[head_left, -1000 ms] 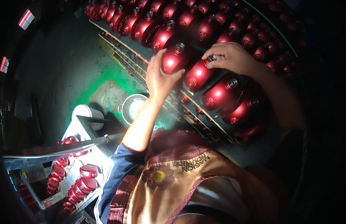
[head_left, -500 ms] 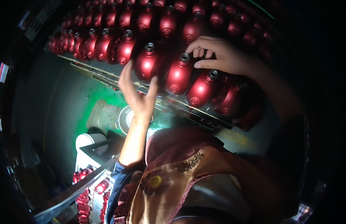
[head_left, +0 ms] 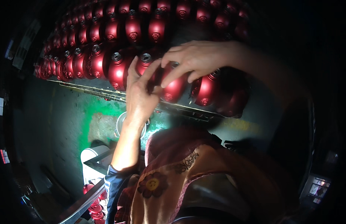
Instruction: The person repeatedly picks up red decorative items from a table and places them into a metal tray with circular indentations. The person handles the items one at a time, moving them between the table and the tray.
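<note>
Glossy red bottles with dark threaded necks stand in a row along the near edge of a dark table. My left hand (head_left: pixel 141 91) has its fingers spread in front of one red bottle (head_left: pixel 146 66), with a fingertip on either side of its neck. Just to the right, my right hand (head_left: pixel 195 59) reaches over the neighbouring red bottle (head_left: pixel 175 89), fingers apart and partly covering its neck. Whether the fingertips touch the glossy surfaces is hard to tell. Another red bottle (head_left: pixel 205 89) stands below my right wrist.
More rows of red bottles (head_left: pixel 133 28) fill the table behind. The table's edge (head_left: pixel 94 89) runs across in front of me. On the floor below are a round metal pot (head_left: pixel 121 121) and a white bucket (head_left: pixel 91 155). More red bottles (head_left: pixel 95 209) lie at lower left, beside a metal rail (head_left: pixel 83 201).
The view has shifted right along the row. My left hand has moved to a bottle farther right, and my right hand now extends close to it, its fingers straighter.
</note>
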A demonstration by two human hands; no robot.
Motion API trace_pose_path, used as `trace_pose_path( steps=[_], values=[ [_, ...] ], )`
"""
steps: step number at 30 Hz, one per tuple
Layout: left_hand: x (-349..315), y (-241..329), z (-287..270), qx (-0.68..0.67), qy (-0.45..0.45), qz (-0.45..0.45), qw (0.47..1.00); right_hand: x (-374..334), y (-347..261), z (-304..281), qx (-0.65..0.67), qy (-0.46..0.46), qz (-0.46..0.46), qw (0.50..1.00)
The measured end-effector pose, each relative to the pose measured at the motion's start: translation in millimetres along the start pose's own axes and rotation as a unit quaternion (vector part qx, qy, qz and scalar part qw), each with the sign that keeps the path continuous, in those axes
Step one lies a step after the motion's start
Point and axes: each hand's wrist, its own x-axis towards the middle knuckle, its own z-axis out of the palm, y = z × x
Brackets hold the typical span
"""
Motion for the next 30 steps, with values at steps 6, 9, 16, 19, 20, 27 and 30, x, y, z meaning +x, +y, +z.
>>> trace_pose_path(
  steps=[6,9,16,19,20,27,30],
  values=[
    [1.0,-1.4,12.0,-0.004,0.033,0.000,0.999,2.0,23.3,8.5,0.007,0.060,-0.120,0.991],
    [-0.6,-3.6,20.7,0.034,0.073,0.022,0.996,-1.9,25.5,9.0,-0.003,0.055,-0.137,0.989],
    [-8.9,-0.3,25.2,0.025,0.113,0.017,0.993,2.0,9.2,-6.0,-0.071,0.022,-0.171,0.983],
    [-22.8,4.4,18.0,0.018,0.111,0.006,0.994,8.4,2.8,-10.3,-0.134,0.005,-0.171,0.976],
    [-30.6,5.0,12.8,0.028,0.114,0.022,0.993,10.8,0.4,-9.7,-0.159,0.003,-0.159,0.974],
    [-120.7,-19.8,-35.3,-0.132,0.115,-0.088,0.981,30.8,-20.1,10.2,-0.301,-0.071,-0.075,0.948],
    [-158.8,-46.8,-49.9,-0.371,0.170,-0.192,0.892,38.1,-23.2,12.0,-0.299,-0.085,-0.069,0.948]
  ],
)
